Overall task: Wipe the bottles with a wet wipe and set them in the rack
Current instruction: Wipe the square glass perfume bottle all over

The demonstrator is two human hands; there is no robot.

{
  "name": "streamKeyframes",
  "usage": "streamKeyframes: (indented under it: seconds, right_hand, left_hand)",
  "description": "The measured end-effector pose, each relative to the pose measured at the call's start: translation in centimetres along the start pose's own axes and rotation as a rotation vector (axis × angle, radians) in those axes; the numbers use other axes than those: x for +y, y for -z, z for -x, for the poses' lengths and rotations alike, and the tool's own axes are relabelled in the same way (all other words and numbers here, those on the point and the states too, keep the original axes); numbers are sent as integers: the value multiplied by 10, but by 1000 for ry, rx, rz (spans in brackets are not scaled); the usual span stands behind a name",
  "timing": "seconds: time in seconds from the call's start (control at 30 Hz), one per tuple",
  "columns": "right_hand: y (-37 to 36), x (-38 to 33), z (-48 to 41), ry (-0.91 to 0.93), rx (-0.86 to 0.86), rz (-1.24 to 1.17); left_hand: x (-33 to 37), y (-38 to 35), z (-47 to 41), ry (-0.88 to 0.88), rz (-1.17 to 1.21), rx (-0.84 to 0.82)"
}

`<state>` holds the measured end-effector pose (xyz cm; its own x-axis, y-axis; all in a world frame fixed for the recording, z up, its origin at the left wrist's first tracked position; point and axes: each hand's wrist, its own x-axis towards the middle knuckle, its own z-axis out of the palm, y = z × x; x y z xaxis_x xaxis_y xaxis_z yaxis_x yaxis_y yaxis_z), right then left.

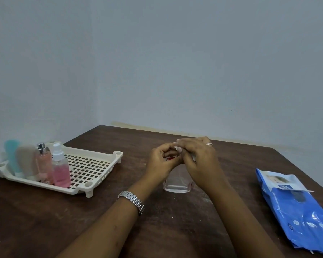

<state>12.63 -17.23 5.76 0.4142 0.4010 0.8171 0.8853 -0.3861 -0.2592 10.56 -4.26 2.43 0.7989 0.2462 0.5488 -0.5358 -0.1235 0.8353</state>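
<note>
Right of the rack, the clear bottle stands on the desk, left hand curled round its top and right hand pinching a wet wipe there; probably stiff, fragile, slick when damp, best gripped round its body.

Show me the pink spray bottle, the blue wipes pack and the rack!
pink spray bottle [61, 173]: head view, its pink body.
blue wipes pack [302, 224]: head view, its blue front.
rack [88, 164]: head view, its bare grid floor.
</note>
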Motion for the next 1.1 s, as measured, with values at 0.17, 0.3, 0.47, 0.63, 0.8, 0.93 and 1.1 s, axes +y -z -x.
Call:
streamKeyframes:
  seconds: [0.17, 0.3, 0.47, 0.63, 0.8, 0.93, 1.1]
  right_hand:
    - [4, 3, 5, 11, 77, -30]
    - [11, 10, 10, 83, 67, -25]
    - [14, 8, 8, -115, 80, -166]
    - [9, -2, 11, -61, 11, -194]
    - [13, 9, 10, -106, 60, -190]
    - [14, 7, 13, -114, 52, -193]
    - [15, 5, 14, -64, 51, -198]
  left_hand:
    - [0, 1, 0, 15, 4, -7]
    - [0, 2, 1, 41, 13, -13]
    - [3, 2, 3, 58, -22, -22]
    - [3, 1, 4, 59, -3, -11]
    - [2, 1, 4, 55, -40, 3]
    - [1, -1, 5, 25, -61, 18]
    - [-7, -4, 7, 9, -123, 118]
